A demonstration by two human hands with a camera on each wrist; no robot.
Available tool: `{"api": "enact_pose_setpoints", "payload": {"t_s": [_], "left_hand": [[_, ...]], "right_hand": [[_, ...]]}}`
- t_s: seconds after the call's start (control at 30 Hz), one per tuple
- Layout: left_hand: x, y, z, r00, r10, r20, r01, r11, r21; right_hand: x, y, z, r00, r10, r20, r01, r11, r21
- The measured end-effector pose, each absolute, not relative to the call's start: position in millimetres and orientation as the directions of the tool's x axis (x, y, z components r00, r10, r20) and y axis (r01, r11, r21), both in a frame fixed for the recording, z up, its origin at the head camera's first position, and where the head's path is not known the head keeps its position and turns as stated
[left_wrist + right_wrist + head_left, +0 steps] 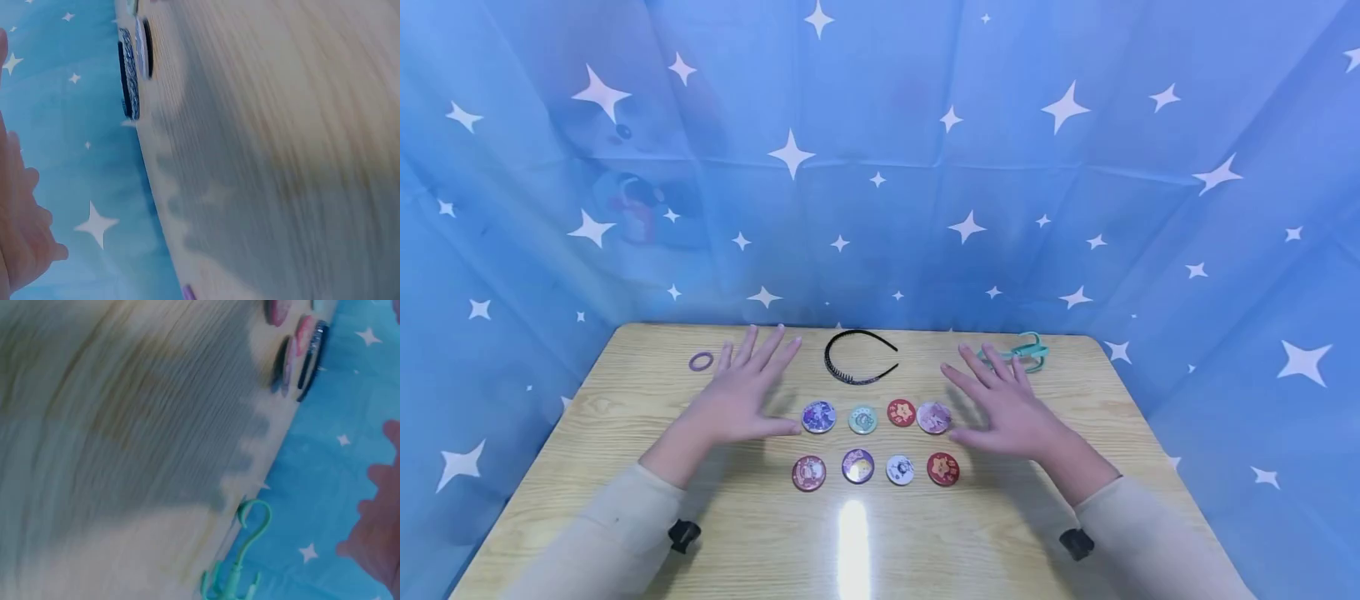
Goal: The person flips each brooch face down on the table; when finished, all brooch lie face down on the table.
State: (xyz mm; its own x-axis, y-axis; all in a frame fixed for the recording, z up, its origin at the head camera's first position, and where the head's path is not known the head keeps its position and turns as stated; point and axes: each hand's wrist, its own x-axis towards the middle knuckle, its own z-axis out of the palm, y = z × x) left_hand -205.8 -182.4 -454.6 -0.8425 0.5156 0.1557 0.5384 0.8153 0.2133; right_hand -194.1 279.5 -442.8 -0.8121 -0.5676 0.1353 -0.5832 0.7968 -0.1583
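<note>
Badges [862,419] in front of the headband [863,382] could be scattered by left hand [737,407] or right hand [1009,410], both spread, if lowered carelessly.

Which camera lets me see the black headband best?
The head view: the headband shows whole there, its open curve lying on the table with nothing covering it. Both wrist views show it only nearly edge-on, near the top, so its curve is hard to make out.
</note>
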Motion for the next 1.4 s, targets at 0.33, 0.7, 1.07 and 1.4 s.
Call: {"api": "enact_pose_setpoints", "payload": {"t_s": [0.33,0.7,1.07,1.4], "left_hand": [[-212.2,-145.1,-467.8,-0.785,0.533,0.316,0.619,0.709,0.339],[-208.2,-109.0,-491.0,-0.825,0.465,0.32,0.56,0.607,0.563],[-208.9,-69.6,-514.5,-0.835,0.495,0.239,0.513,0.545,0.663],[-207.2,-38.7,-516.0,-0.817,0.552,0.164,0.51,0.562,0.651]], "right_hand": [[-197.8,271.7,-461.2,-0.875,-0.424,0.233,-0.484,0.781,-0.396],[-190.8,254.6,-475.5,-0.959,-0.247,0.142,-0.275,0.68,-0.68],[-189.1,246.8,-501.5,-0.994,-0.108,0.013,-0.079,0.634,-0.769],[-191.0,246.8,-519.0,-0.992,-0.089,0.092,-0.128,0.672,-0.729]]}}
